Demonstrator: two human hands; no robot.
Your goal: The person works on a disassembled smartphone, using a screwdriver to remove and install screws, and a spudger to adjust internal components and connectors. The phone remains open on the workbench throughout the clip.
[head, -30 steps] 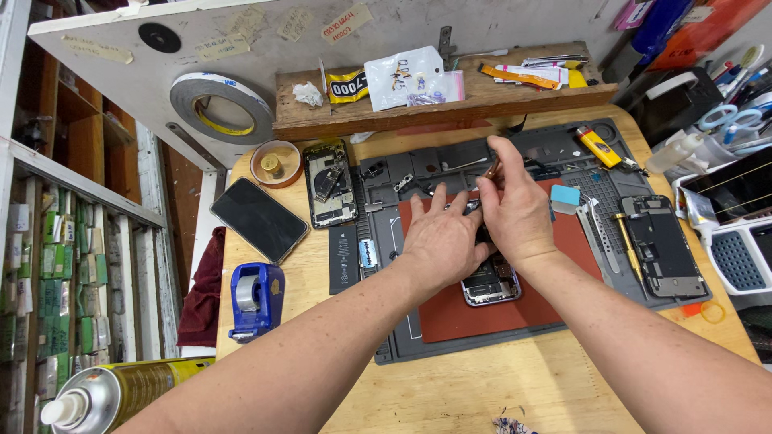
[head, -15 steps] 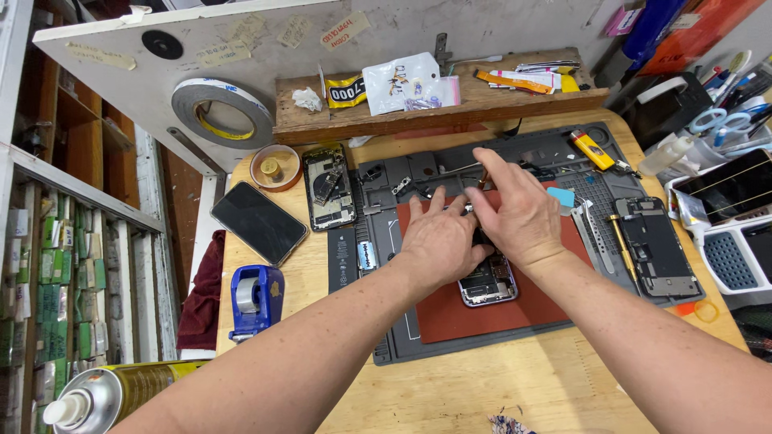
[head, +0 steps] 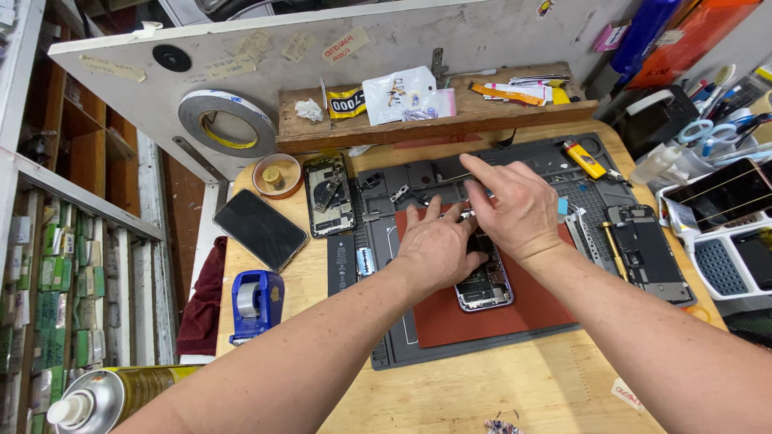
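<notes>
Wooden table, grey work mat, red pad, opened phone.
Left hand lies flat on the phone, fingers spread; right hand hovers above its top end, fingers curled, grip hidden.

2 hands — left hand, right hand — on opened phone, red mat.

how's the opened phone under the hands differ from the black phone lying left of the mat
The opened phone lies on the red pad with its insides bared; the black phone shows an unbroken dark face. The left hand and right hand cover the opened phone; the black phone lies untouched on bare wood, angled. Both lie flat.
</notes>
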